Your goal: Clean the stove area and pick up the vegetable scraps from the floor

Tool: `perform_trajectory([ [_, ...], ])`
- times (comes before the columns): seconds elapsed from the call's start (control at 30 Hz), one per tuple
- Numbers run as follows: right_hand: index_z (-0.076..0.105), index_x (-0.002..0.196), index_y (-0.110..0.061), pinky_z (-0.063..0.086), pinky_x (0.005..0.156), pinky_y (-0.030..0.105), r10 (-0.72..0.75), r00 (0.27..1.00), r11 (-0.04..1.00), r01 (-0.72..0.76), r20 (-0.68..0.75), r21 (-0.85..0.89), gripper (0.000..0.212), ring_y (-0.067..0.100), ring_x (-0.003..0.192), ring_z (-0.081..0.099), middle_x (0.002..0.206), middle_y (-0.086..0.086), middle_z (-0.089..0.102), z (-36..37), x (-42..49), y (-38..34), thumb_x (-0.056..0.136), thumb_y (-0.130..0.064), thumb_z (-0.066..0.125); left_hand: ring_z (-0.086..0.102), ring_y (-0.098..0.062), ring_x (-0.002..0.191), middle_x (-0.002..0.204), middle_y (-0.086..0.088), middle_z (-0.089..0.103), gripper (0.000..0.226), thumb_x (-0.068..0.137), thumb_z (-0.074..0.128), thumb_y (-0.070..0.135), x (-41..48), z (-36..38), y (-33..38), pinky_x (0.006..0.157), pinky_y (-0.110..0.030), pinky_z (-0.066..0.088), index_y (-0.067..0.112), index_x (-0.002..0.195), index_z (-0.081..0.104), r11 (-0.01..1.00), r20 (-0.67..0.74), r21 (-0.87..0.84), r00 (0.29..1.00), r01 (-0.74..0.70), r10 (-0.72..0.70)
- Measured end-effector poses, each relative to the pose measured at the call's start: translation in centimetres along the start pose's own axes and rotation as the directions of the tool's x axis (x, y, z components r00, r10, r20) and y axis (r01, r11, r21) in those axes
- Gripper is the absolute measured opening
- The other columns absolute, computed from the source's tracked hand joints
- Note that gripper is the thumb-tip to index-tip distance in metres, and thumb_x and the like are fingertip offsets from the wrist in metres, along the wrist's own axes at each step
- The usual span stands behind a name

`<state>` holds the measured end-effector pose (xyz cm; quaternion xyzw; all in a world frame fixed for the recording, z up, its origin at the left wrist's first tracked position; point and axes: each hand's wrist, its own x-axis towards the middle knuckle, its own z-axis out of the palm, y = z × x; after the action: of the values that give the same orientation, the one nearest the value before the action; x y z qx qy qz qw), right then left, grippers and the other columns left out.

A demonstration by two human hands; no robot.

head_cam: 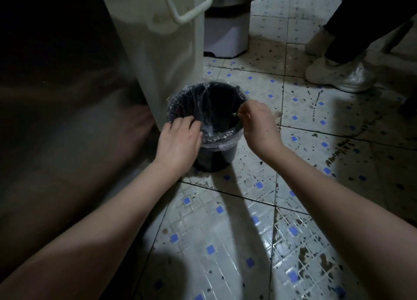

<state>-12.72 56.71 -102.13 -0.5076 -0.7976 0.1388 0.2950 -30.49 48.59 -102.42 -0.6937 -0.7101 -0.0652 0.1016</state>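
Note:
A small dark waste bin [216, 157] lined with a clear plastic bag stands on the tiled floor beside a white cabinet. My left hand [178, 141] rests on the bin's near-left rim, fingers spread over the bag's edge. My right hand [257, 125] hovers over the right rim, its fingertips pinched on a small green vegetable scrap [235, 114] held above the bin's opening. The inside of the bin is dark and I cannot tell what lies in it.
A white cabinet [158, 58] with a handle stands at the left, a white-based appliance [225, 37] behind it. Another person's legs and pale shoe [338, 73] stand at the upper right. The floor tiles [225, 232] are wet and speckled with dirt.

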Motion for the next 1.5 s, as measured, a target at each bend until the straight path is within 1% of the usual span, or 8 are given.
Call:
perform_trajectory([
  [0.23,0.067,0.108,-0.008,0.042,0.09,0.042,-0.08,0.995,0.995,0.083,0.054,-0.051,0.024,0.03,0.1,0.057,0.106,0.012,0.067,0.2,0.2,-0.7,0.095,-0.011,0.048,0.053,-0.028,0.114,0.13,-0.006,0.055,0.035,0.098,0.036,0.032,-0.9,-0.2,1.1,0.09,-0.042,0.039,0.014,0.122,0.055,0.999,0.024,-0.025,0.999,0.031,-0.03],
  [0.4,0.066,0.114,-0.009,0.04,0.089,0.039,0.039,0.999,0.999,-0.039,-0.013,-0.002,0.026,0.03,0.102,0.056,0.108,0.012,0.067,-0.6,-0.7,-0.2,0.095,-0.012,0.049,0.052,-0.028,0.114,0.13,-0.007,0.054,0.033,0.098,0.04,0.031,-1.1,-1.5,2.2,0.09,-0.042,0.039,0.014,0.122,0.055,0.999,0.061,-0.045,0.998,0.029,-0.026],
  [0.53,0.065,0.115,-0.009,0.038,0.092,0.039,-0.033,0.993,0.992,0.046,0.11,-0.118,0.026,0.032,0.105,0.055,0.111,0.012,0.065,-1.9,-2.4,-1.1,0.094,-0.015,0.051,0.047,-0.027,0.122,0.138,-0.006,0.048,0.036,0.099,0.038,0.032,-0.6,-3.6,2.5,0.096,-0.042,0.036,0.015,0.128,0.05,0.996,0.089,-0.06,0.995,0.06,-0.055],
  [0.67,0.063,0.119,-0.008,0.036,0.098,0.041,-0.053,0.979,0.987,0.081,0.199,-0.138,0.029,0.032,0.113,0.054,0.119,0.014,0.062,-5.0,-4.1,-2.8,0.091,-0.012,0.056,0.037,-0.026,0.131,0.147,-0.007,0.037,0.04,0.099,0.037,0.033,-0.6,-6.9,3.7,0.101,-0.041,0.033,0.016,0.135,0.041,0.998,0.18,-0.043,0.983,0.052,-0.043],
  [0.8,0.062,0.118,-0.008,0.035,0.101,0.043,0.026,0.973,0.993,0.002,0.231,-0.121,0.028,0.035,0.116,0.051,0.125,0.017,0.058,-10.4,-5.0,-5.4,0.091,-0.013,0.055,0.035,-0.025,0.132,0.15,-0.007,0.033,0.042,0.099,0.036,0.033,-1.0,-12.9,4.3,0.101,-0.04,0.032,0.017,0.138,0.036,0.998,0.25,-0.029,0.967,0.061,-0.052],
  [1.0,0.057,0.125,-0.018,0.028,0.106,0.039,0.158,0.948,0.979,-0.115,0.278,-0.166,0.031,0.029,0.126,0.041,0.138,0.008,0.049,-20.8,-2.9,-9.6,0.094,-0.019,0.05,0.038,-0.026,0.13,0.149,-0.006,0.034,0.042,0.099,0.037,0.031,2.3,-24.9,4.6,0.1,-0.04,0.034,0.017,0.138,0.036,0.993,0.26,-0.042,0.961,0.113,-0.098],
  [1.33,0.051,0.13,-0.019,0.022,0.111,0.039,0.17,0.942,0.973,-0.114,0.291,-0.199,0.035,0.024,0.132,0.035,0.142,0.004,0.044,-39.0,3.0,-19.5,0.096,-0.02,0.045,0.04,-0.027,0.126,0.144,-0.009,0.038,0.04,0.098,0.038,0.031,6.3,-45.0,5.4,0.095,-0.04,0.035,0.015,0.135,0.04,0.992,0.204,-0.061,0.974,0.111,-0.096],
  [1.5,0.051,0.13,-0.021,0.025,0.109,0.036,0.101,0.951,0.978,-0.041,0.292,-0.205,0.034,0.021,0.13,0.038,0.14,0.0,0.047,-46.3,5.9,-25.4,0.097,-0.02,0.044,0.04,-0.026,0.126,0.142,-0.007,0.04,0.04,0.098,0.038,0.031,8.2,-54.8,4.4,0.097,-0.039,0.034,0.017,0.135,0.039,0.988,0.168,-0.061,0.977,0.145,-0.133],
])
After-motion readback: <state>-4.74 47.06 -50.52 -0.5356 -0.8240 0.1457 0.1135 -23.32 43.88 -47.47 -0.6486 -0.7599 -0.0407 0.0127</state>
